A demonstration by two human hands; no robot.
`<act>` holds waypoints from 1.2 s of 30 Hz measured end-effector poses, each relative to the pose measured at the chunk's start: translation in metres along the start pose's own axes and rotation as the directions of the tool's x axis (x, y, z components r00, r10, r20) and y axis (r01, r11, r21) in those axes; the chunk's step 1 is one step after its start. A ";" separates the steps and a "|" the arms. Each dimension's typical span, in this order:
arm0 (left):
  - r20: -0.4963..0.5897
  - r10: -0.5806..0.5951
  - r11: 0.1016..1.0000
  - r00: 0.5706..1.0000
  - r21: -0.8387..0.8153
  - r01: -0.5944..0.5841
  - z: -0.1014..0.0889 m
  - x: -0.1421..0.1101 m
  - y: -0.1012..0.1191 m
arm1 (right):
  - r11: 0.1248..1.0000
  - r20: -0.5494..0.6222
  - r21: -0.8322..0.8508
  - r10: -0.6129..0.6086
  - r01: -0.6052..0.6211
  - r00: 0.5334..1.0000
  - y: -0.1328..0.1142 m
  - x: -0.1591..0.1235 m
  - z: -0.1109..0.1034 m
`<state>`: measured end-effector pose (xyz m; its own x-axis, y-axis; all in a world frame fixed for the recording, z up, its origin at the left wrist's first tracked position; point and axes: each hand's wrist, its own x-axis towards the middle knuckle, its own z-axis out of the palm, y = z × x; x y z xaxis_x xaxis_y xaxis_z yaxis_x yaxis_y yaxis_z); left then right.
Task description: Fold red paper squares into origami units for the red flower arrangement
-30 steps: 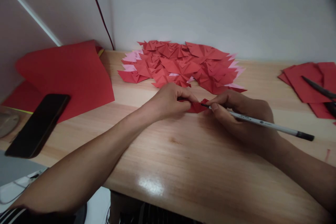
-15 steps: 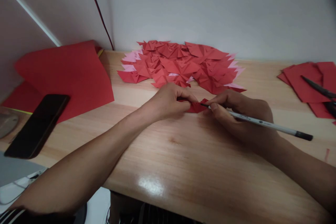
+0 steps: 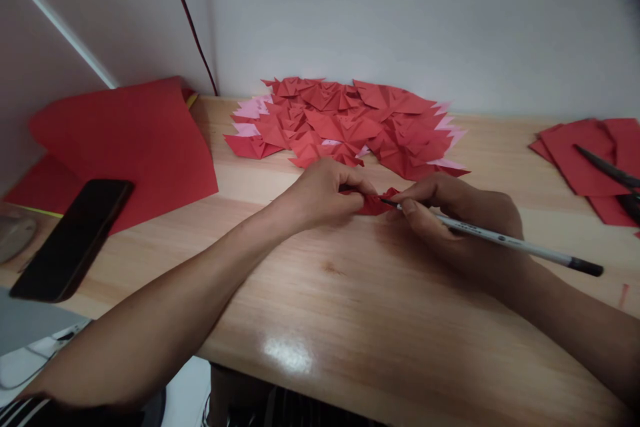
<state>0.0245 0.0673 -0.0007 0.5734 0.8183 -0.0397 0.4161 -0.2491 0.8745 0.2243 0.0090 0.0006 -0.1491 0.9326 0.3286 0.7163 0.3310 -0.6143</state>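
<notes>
A small folded piece of red paper (image 3: 371, 205) lies on the wooden table between my hands, partly covered by fingers. My left hand (image 3: 330, 192) is closed on its left end, thumb and forefinger pinching it. In my right hand (image 3: 457, 217) is a slim pen (image 3: 510, 240) with a pale barrel and black end, gripped near the tip. The dark tip points left and meets the red paper; any mark there is too small to make out. Just beyond my hands lies a spread of folded red and pink paper pieces (image 3: 345, 123), overlapping in rows.
At the left, a black phone (image 3: 73, 240) rests partly on a large red paper sheet (image 3: 135, 147). Red paper pieces (image 3: 575, 153) with dark-handled scissors (image 3: 607, 167) on top lie at the right. A pale wall (image 3: 425, 27) rises behind the table (image 3: 320, 320).
The rear end of the pen has swung slightly right and down, while its tip stays at the red paper. My left hand holds its place.
</notes>
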 end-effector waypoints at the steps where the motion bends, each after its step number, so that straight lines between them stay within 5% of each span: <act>1: -0.001 -0.004 1.000 1.000 -0.004 0.004 0.000 0.000 0.000 | 1.000 0.002 0.005 -0.011 0.011 1.000 0.001 0.000 0.001; 36: -0.031 0.034 0.999 0.999 0.005 -0.034 0.001 0.001 0.002 | 0.997 -0.015 -0.009 -0.081 0.080 0.997 0.005 0.003 0.004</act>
<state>0.0270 0.0669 0.0004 0.5648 0.8252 0.0054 0.3997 -0.2793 0.8730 0.2250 0.0136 -0.0040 -0.1963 0.9007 0.3875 0.7082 0.4036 -0.5793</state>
